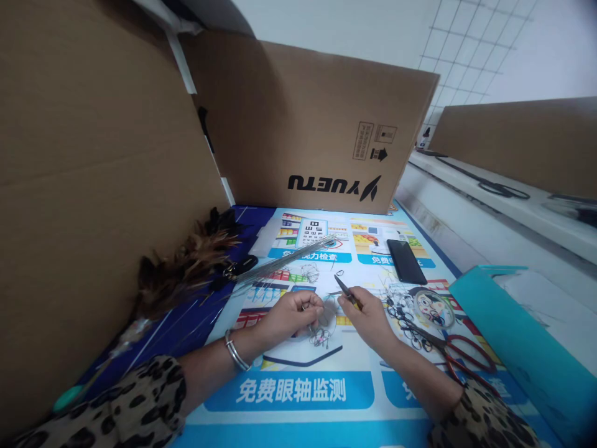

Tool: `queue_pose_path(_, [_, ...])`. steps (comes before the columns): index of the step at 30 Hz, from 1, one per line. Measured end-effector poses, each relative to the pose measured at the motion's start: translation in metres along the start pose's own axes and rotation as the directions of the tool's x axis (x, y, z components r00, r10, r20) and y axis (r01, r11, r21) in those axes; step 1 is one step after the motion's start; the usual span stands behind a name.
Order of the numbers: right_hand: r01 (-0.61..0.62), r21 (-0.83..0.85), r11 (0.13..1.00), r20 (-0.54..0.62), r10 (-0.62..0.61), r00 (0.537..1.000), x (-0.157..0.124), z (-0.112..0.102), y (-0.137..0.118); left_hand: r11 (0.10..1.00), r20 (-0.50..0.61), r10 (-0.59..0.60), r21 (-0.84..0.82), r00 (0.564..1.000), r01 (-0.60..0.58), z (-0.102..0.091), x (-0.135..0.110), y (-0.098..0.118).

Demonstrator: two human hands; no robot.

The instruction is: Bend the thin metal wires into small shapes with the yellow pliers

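Observation:
My right hand [368,314] is closed around pliers [344,287], whose dark jaws point up and left. Just beyond the tips lies a small dark wire loop [339,272]. My left hand [296,311] is pinched shut on thin wire, mostly hidden by the fingers. Close under those fingers is a tangle of fine wire loops [319,338]; whether it hangs or lies on the table cannot be told. A bundle of long, thin, straight wires [284,261] lies slanting behind my left hand.
Right of my right hand are dark wire rings [402,318], a tape roll [450,311], red-handled scissors [471,354] and a black phone [407,261]. A teal box [522,336] stands farther right. Brown feathers [186,261] lie left, beside upright cardboard [303,118].

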State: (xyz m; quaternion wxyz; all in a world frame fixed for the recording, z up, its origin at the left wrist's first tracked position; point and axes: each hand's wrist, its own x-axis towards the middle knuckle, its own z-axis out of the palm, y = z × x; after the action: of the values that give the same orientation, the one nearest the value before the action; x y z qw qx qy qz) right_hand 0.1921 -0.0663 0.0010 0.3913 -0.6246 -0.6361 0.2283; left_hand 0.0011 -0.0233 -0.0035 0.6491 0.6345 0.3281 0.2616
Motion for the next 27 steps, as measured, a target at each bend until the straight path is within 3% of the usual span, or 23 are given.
queue_pose_path(3, [0.058,-0.139,0.989,-0.046,-0.065,0.997,0.002,0.0,0.006,1.0,0.011,0.024,0.006,1.0,-0.024,-0.002,0.0,0.0])
queue_pose_path(7, [0.217,-0.246,0.945,-0.098,-0.247,0.964,0.002,-0.002,0.011,0.999,-0.03,0.046,0.016,0.998,-0.045,-0.002,-0.001,0.001])
queue_pose_path(11, [0.413,-0.344,0.843,-0.001,-0.44,0.898,0.001,-0.005,0.015,0.995,-0.154,0.093,-0.009,0.984,-0.096,-0.002,0.001,0.002])
queue_pose_path(15, [0.346,-0.379,0.858,-0.041,-0.389,0.92,0.003,-0.006,0.019,0.992,-0.214,0.116,-0.023,0.97,-0.124,-0.003,0.005,-0.002])
queue_pose_path(19, [0.255,-0.398,0.881,-0.066,-0.304,0.95,0.008,-0.006,0.022,0.994,-0.176,0.112,0.005,0.978,-0.113,-0.003,0.005,-0.004])
queue_pose_path(27, [0.411,-0.483,0.773,0.083,-0.427,0.9,0.004,-0.005,0.02,0.993,-0.117,0.114,0.028,0.987,-0.111,-0.004,0.005,-0.003])
